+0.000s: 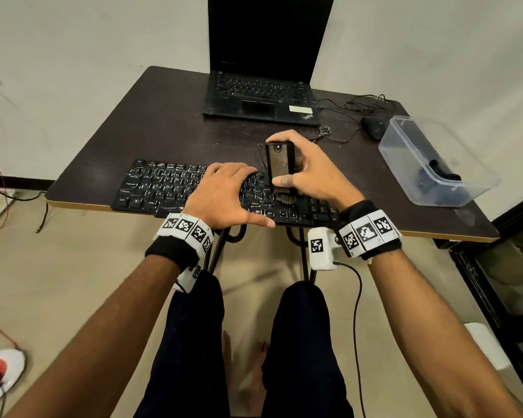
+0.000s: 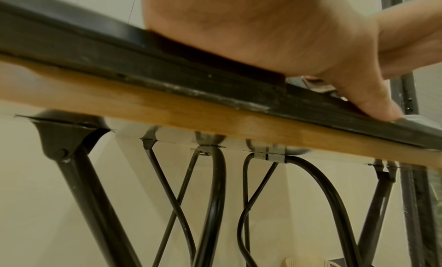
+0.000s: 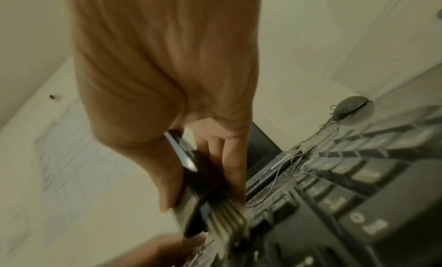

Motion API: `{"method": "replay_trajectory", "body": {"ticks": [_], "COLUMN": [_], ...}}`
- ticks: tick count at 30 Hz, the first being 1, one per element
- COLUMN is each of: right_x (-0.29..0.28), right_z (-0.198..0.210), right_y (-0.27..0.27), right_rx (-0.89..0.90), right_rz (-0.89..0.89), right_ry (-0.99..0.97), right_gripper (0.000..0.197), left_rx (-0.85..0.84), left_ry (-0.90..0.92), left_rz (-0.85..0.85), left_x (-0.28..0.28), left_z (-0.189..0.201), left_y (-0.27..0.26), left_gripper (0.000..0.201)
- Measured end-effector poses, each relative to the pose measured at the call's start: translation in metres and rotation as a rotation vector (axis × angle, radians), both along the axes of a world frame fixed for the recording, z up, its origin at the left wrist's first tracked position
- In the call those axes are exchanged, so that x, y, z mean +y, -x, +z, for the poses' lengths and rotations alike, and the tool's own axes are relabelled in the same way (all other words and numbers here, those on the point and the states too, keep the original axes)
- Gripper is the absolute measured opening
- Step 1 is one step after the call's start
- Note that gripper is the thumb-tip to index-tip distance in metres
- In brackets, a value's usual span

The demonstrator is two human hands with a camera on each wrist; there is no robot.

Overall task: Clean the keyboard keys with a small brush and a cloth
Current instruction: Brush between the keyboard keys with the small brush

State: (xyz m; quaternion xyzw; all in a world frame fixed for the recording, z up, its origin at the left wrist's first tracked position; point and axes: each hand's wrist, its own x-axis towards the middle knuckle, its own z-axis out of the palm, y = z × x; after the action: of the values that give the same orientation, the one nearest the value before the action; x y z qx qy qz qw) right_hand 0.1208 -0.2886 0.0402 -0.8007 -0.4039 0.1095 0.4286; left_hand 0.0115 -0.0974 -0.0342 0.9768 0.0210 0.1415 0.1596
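A black keyboard point(image 1: 163, 188) lies along the front edge of the dark table point(image 1: 169, 128). My left hand point(image 1: 224, 194) lies flat on its middle keys, fingers spread, thumb along the front rim; the left wrist view shows the palm point(image 2: 275, 40) pressing the keyboard's edge point(image 2: 167, 78). My right hand point(image 1: 311, 170) grips a dark brush point(image 1: 280, 167) upright, thumb in front and fingers behind. Its bristles point(image 1: 286, 198) touch the keys right of centre. In the right wrist view the brush point(image 3: 203, 191) and bristles point(image 3: 227, 222) meet the keys point(image 3: 334, 195). No cloth is plainly visible.
An open black laptop point(image 1: 263, 92) stands at the table's back. A black mouse point(image 1: 373, 126) with tangled cable lies to its right. A clear plastic box point(image 1: 429, 158) holding dark items sits at the right edge. Black metal table legs point(image 2: 95, 195) stand below.
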Motion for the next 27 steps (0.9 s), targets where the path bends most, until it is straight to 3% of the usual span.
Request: {"method": "replay_trajectory", "body": {"ticks": [3,7,11,15,27], "right_x": [0.002,-0.012,-0.029,-0.038,-0.027], "right_z": [-0.004,-0.008,-0.019,-0.016,-0.024], "right_y": [0.007,0.008,0.013,0.010,0.046], "right_rx": [-0.050,0.027,0.016,0.098,0.030], "right_rz": [-0.061,0.084,-0.110,-0.013,-0.097], "right_ry": [-0.050,-0.058,-0.215,-0.197,-0.292], "right_gripper": [0.070,0.070,0.069,0.067,0.071], "left_rx": [-0.001,-0.016,-0.009,0.001,-0.016], "left_ry": [-0.002,0.009,0.001,-0.006,-0.023], "left_rz": [-0.004,-0.005,-0.013,-0.003,-0.006], "left_x": [-0.001,-0.001,-0.001,0.000,-0.001], "left_z": [0.001,0.001,0.001,0.000,-0.001], "left_y": [0.001,0.001,0.000,0.001,0.000], "left_gripper": [0.130,0.126,0.126,0.129,0.131]}}
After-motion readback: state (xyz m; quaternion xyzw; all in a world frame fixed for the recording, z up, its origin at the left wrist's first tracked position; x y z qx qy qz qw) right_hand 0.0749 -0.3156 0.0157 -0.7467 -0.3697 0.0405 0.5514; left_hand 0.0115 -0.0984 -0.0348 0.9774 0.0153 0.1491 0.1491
